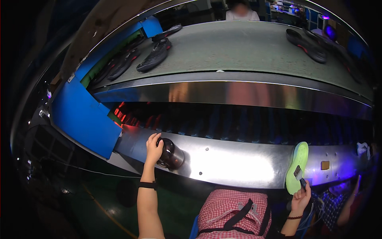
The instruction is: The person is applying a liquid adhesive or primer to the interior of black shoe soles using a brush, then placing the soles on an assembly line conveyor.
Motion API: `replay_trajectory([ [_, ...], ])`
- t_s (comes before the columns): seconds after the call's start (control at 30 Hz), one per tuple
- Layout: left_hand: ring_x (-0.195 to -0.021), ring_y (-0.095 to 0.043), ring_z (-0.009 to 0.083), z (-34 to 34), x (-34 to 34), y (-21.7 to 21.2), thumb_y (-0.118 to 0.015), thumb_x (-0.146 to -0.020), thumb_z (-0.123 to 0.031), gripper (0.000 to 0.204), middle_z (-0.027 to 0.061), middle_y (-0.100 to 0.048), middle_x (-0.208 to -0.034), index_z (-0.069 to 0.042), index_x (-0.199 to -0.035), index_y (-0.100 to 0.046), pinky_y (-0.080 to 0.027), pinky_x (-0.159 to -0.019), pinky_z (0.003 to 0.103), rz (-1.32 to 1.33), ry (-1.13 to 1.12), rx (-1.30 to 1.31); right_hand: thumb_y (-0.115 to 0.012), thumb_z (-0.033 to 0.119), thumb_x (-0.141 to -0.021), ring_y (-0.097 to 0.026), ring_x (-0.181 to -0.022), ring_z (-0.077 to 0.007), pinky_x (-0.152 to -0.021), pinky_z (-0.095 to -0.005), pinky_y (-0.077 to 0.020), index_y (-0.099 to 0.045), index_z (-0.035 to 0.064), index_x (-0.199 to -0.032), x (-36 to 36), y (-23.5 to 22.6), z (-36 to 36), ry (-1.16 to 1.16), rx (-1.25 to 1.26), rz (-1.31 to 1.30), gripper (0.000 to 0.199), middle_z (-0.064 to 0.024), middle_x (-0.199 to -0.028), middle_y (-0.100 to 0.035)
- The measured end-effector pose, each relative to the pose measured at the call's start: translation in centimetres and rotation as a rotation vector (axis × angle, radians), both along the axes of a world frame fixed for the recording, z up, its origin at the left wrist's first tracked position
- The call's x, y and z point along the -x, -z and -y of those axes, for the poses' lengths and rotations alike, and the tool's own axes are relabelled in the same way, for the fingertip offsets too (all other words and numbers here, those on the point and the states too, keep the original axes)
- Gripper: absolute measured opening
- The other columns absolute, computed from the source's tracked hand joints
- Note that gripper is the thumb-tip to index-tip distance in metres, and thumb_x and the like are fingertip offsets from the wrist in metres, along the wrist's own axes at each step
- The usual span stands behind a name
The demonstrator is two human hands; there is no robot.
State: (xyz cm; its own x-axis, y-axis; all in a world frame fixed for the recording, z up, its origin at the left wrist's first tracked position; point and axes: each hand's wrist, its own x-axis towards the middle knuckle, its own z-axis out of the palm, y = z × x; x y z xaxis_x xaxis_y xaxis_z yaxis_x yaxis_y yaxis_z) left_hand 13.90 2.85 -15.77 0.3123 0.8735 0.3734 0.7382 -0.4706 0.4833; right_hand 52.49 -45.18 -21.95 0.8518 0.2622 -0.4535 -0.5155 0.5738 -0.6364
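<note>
On the left of the metal ledge stands a dark brown, shiny bottle (173,156). My left hand (153,148) has its fingers curled round the bottle's upper end. A light green shoe sole (295,161) lies lengthwise across the right part of the ledge. My right hand (300,198) holds a flat brush (299,174) by its dark handle, with the brush head over the middle of the sole. Whether the bristles touch the sole I cannot tell.
Black shoe soles (156,55) lie on the wide green conveyor belt (223,47). Below it runs a dark slot with a row of soles. A blue housing (81,119) stands left. A yellowish block (325,165) sits on the ledge. People are opposite and at right.
</note>
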Motion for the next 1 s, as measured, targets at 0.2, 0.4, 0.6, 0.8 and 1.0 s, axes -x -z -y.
replay_trajectory([
  [0.2,-0.122,-0.042,0.0347,-0.2,0.0,0.2,-0.059,-0.084,-0.016,0.037,0.0149,-0.049,-0.13,-0.008,-0.121,-0.059,-0.034,-0.104,0.041,-0.028,-0.013,0.003,-0.053,0.022,-0.092,-0.037,-0.045,-0.0045,-0.038,-0.0183,-0.0315,-0.052,0.0043,-0.123,0.0,0.6,-0.4,0.028,-0.02,-0.052,0.035,-0.0047,-0.095,-0.062],
  [0.4,-0.126,-0.04,0.0353,0.0,-0.1,-0.6,-0.059,-0.085,-0.018,0.047,0.0173,-0.046,-0.135,-0.004,-0.129,-0.051,-0.031,-0.107,0.041,0.075,0.017,0.018,-0.053,0.023,-0.092,-0.036,-0.045,-0.0043,-0.039,-0.0178,-0.0312,-0.053,0.0047,-0.122,-0.1,1.3,0.0,-0.007,-0.035,-0.009,0.035,-0.0061,-0.1,-0.063],
  [0.6,-0.128,-0.039,0.0398,6.3,-5.0,3.6,-0.063,-0.077,-0.02,0.064,0.0237,-0.045,-0.136,0.002,-0.133,-0.042,-0.026,-0.107,0.051,-0.131,0.156,-0.576,-0.054,0.023,-0.092,-0.035,-0.046,-0.0037,-0.039,-0.0174,-0.0303,-0.054,0.0056,-0.12,-0.1,2.3,0.9,-0.001,-0.018,-0.002,0.034,-0.0045,-0.096,-0.063],
  [0.8,-0.14,-0.02,0.0377,18.1,-12.9,15.0,-0.05,-0.085,-0.053,0.084,0.0268,-0.024,-0.148,0.009,-0.139,-0.031,-0.016,-0.113,0.049,-0.481,0.385,0.029,-0.055,0.023,-0.091,-0.035,-0.045,-0.0042,-0.039,-0.0181,-0.03,-0.055,0.0058,-0.118,-0.2,2.5,1.0,-0.018,-0.031,-0.023,0.032,-0.003,-0.089,-0.061],
  [1.0,-0.137,-0.028,0.0345,22.1,-16.0,19.8,-0.048,-0.088,-0.049,0.07,0.0199,-0.033,-0.146,-0.002,-0.14,-0.037,-0.016,-0.111,0.052,-0.431,0.356,0.053,-0.055,0.021,-0.09,-0.037,-0.044,-0.0058,-0.039,-0.0198,-0.0316,-0.054,0.0052,-0.118,-0.3,2.2,0.6,0.02,-0.025,-0.054,0.033,-0.0039,-0.085,-0.06],
])
